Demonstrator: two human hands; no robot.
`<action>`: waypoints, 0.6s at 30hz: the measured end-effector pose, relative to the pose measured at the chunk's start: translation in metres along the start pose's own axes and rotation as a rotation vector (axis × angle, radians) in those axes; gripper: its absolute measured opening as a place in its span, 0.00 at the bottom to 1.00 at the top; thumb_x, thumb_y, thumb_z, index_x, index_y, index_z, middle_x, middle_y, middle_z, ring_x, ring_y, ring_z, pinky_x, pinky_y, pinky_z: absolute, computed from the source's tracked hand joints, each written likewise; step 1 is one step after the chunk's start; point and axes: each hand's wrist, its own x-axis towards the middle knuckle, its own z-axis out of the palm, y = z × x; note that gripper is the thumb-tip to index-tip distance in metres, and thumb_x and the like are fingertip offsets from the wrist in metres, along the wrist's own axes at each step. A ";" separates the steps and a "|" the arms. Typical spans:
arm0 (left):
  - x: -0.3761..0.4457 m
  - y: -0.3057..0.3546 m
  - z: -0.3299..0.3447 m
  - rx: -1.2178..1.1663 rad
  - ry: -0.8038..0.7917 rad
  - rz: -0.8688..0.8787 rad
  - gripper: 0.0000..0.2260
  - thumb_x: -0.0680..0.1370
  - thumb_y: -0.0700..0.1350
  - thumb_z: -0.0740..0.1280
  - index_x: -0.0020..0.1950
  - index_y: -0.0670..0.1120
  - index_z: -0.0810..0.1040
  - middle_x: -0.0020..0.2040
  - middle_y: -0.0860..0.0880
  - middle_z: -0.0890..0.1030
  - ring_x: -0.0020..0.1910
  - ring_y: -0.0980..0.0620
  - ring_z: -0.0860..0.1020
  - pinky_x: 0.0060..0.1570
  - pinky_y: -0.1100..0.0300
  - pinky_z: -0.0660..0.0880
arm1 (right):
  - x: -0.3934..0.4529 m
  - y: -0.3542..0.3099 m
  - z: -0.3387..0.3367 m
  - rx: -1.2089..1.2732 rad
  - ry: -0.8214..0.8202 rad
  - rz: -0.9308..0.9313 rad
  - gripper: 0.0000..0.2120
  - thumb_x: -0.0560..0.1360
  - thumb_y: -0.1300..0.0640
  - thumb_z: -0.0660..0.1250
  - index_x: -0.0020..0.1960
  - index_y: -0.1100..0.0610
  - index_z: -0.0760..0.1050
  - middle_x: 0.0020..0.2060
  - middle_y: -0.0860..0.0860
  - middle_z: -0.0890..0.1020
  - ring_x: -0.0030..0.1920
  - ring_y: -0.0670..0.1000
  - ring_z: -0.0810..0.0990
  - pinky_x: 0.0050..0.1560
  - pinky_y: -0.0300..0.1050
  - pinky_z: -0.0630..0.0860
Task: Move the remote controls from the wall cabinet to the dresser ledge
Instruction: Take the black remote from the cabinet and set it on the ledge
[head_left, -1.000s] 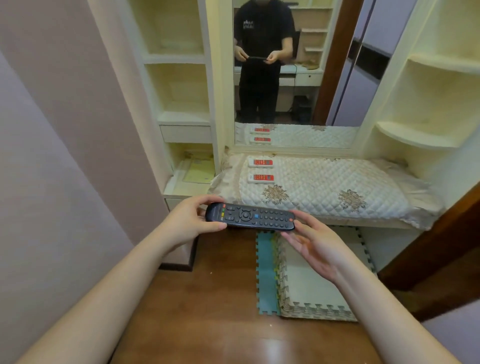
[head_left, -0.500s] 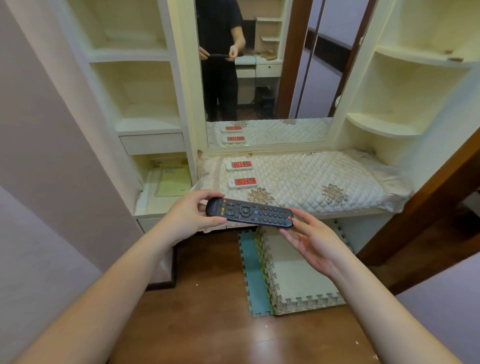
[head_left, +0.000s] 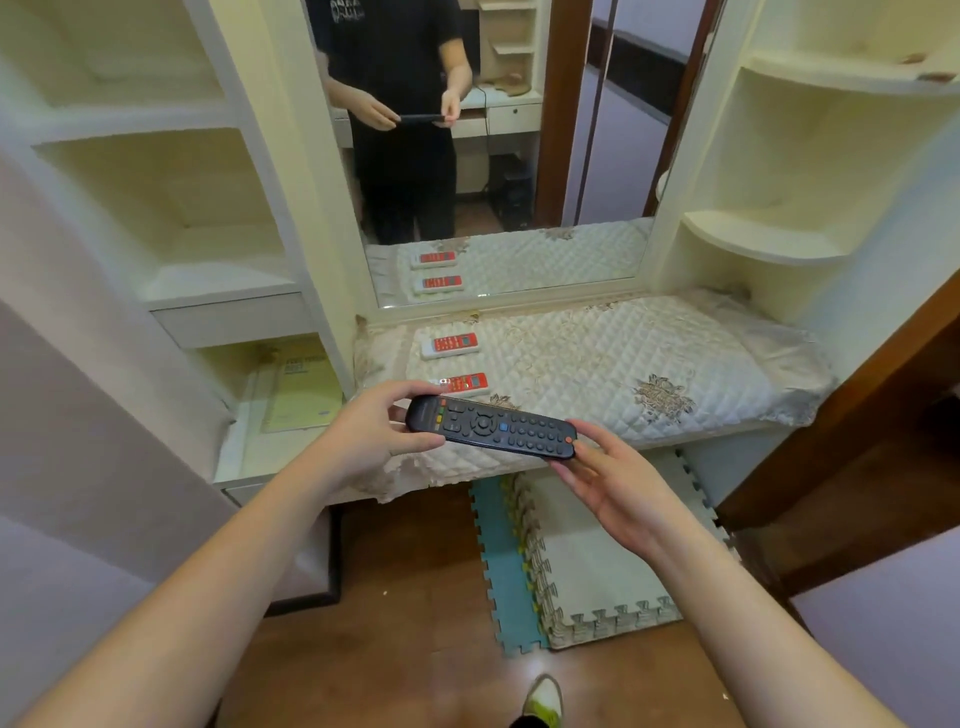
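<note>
Black remote (head_left: 491, 428), cream quilted cover (head_left: 597, 358) (brown floral motifs)

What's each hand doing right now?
Left hand: closed on one end of the black remote.
Right hand: holding the remote's other end with its fingertips, palm open.

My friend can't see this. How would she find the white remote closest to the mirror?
Find the mirror, then the quilted cover on the ledge below it. Two white remotes with red faces lie at its left end; pick the farther remote, right by the mirror, not the nearer remote beside the black one.
</note>
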 end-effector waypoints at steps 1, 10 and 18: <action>0.012 0.001 0.002 0.012 -0.004 -0.005 0.23 0.67 0.44 0.78 0.57 0.62 0.77 0.48 0.48 0.81 0.41 0.52 0.83 0.48 0.55 0.79 | 0.011 -0.005 -0.003 0.009 0.006 0.007 0.14 0.78 0.67 0.61 0.64 0.62 0.72 0.52 0.59 0.83 0.47 0.51 0.85 0.49 0.42 0.81; 0.092 -0.003 0.015 0.023 0.023 -0.085 0.23 0.67 0.44 0.78 0.57 0.62 0.77 0.49 0.52 0.83 0.45 0.53 0.81 0.52 0.49 0.78 | 0.094 -0.039 -0.017 -0.049 0.004 0.047 0.15 0.77 0.66 0.64 0.63 0.62 0.72 0.53 0.58 0.83 0.52 0.52 0.84 0.52 0.42 0.81; 0.137 -0.024 0.008 -0.004 0.020 -0.130 0.25 0.68 0.42 0.78 0.59 0.61 0.76 0.53 0.52 0.82 0.45 0.54 0.82 0.52 0.55 0.78 | 0.141 -0.035 -0.010 -0.052 0.018 0.073 0.13 0.77 0.67 0.63 0.61 0.61 0.72 0.53 0.59 0.82 0.51 0.51 0.83 0.51 0.41 0.81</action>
